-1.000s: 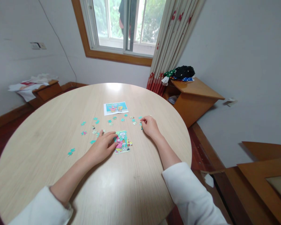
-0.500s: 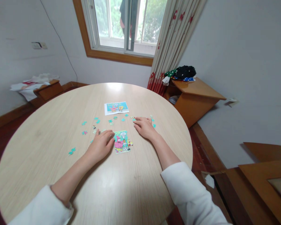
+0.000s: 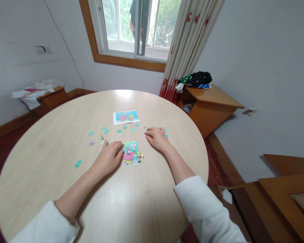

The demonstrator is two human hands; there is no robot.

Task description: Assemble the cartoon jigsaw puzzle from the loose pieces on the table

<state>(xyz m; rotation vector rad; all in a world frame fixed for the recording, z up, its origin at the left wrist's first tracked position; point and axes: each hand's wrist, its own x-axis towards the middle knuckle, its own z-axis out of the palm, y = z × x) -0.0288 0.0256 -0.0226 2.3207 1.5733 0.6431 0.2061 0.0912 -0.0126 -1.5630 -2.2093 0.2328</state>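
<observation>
My left hand (image 3: 110,153) lies on the table with its fingers loosely stretched, its fingertips and thumb at the left edge of a partly joined jigsaw puzzle (image 3: 132,153). That section shows a pink starfish and a pale figure in cartoon style, and yellow pieces stick out on its right. Up and to the right, my right hand (image 3: 156,137) rests low over the table, fingers bent. It appears to pinch a small teal puzzle piece, mostly hidden by the fingers. Close by lie a yellowish puzzle piece (image 3: 143,127) and a teal piece (image 3: 167,136).
A printed picture (image 3: 126,116) of the cartoon lies beyond the puzzle. Several loose teal pieces are scattered around, among them a joined pair (image 3: 78,164) at the left. The round wooden table (image 3: 131,202) stands before a window; a cabinet (image 3: 215,98) with cloths is at the right.
My right hand has shifted very slightly right, and the teal piece at its fingertips is less visible. My left hand and the joined puzzle have stayed in place.
</observation>
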